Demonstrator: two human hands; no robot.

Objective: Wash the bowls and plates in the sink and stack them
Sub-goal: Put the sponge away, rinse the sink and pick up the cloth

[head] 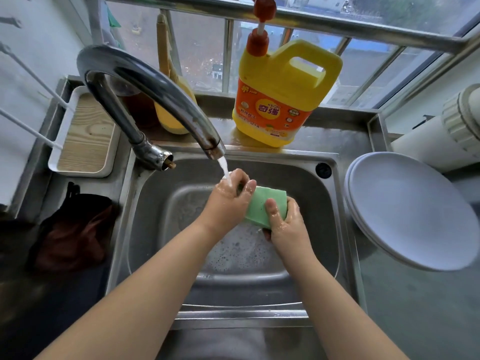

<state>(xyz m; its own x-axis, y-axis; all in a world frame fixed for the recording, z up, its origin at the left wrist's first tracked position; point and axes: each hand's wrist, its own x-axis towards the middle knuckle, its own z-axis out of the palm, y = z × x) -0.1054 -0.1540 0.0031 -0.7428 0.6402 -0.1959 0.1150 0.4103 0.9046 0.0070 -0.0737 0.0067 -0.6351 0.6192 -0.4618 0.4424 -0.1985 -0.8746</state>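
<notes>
Both hands hold the green sponge [265,205] over the sink [330,203]: right hand [283,222] grips its near end, left hand [231,194] pinches the far end under the tap stream [225,170]. White plates [407,209] lie stacked on the sink's right edge. Recommend squeezing repeatedly under the stream until foam clears.

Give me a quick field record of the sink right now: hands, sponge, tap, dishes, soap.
left hand: left hand grips one end of the green sponge, under the water stream
right hand: right hand grips the sponge's other end, thumb on top
tap: faucet running, water falling onto the left hand
sink: sink holds suds on its floor; no dishes visible in it
dishes: white plates stacked on the counter right of the sink
soap: yellow detergent jug upright on the ledge behind the sink
</notes>
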